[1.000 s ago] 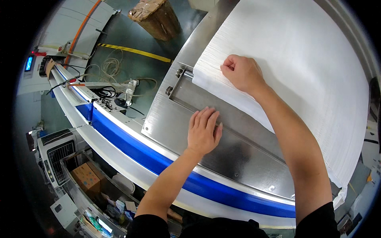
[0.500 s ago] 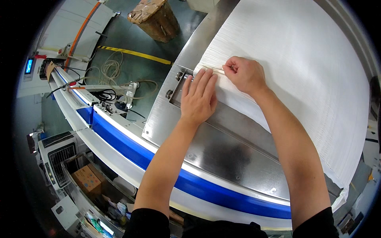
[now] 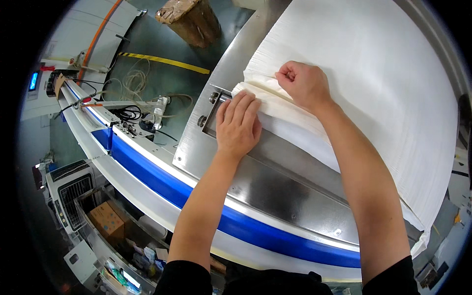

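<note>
A thick stack of white, thin layered sheets (image 3: 373, 64), cloth or paper, lies on a metal table (image 3: 280, 191). My right hand (image 3: 306, 87) is closed in a pinch on the edge of one upper layer. In front of it a gap parts the layers, and a loosened front fold (image 3: 282, 103) leans toward me. Over the left corner of that fold rests my left hand (image 3: 239, 125), fingers side by side, slightly bent and not wrapped round anything. Its fingertips touch the fold beside a small metal roller (image 3: 225, 97) set in a slot.
A blue rail (image 3: 162, 172) runs along the table's near edge. Loose cables (image 3: 135, 83) and a brown wrapped bin (image 3: 189, 22) stand on the floor beyond. At lower left are a cardboard box (image 3: 105, 219) in a grey cart and a white slatted unit (image 3: 73, 189).
The front layers have parted from the stack and folded toward me, opening a gap between my hands. My left hand has shifted slightly left and nearer; the right stays pinched.
</note>
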A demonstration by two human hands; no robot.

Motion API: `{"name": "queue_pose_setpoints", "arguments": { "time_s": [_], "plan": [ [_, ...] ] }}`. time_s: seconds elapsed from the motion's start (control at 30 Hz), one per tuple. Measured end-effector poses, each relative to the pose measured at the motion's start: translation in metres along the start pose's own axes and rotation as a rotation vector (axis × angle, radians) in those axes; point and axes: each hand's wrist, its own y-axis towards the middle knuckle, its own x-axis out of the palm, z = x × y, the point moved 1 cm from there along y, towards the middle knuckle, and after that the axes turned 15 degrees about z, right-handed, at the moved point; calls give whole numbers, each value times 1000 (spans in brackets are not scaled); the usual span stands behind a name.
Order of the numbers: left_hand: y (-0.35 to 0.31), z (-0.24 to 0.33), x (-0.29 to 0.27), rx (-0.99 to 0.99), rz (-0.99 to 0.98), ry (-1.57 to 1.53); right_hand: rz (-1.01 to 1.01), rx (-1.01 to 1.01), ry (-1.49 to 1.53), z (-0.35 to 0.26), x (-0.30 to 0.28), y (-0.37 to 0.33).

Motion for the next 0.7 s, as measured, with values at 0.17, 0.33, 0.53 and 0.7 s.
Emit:
{"name": "queue_pose_setpoints", "arguments": {
  "time_s": [0.17, 0.33, 0.53, 0.7],
  "plan": [
    [-2, 1, -5, -9, -14, 20, -13, 13, 2, 0, 0, 1],
    [-1, 3, -5, -13, -6, 32, -18, 15, 5, 2, 1, 1],
    [-3, 1, -4, 8, 9, -9, -36, 10, -17, 0, -3, -1],
    [-2, 1, -3, -11, -17, -3, -120, -59, 136, -11, -18, -17]
  ]
}}
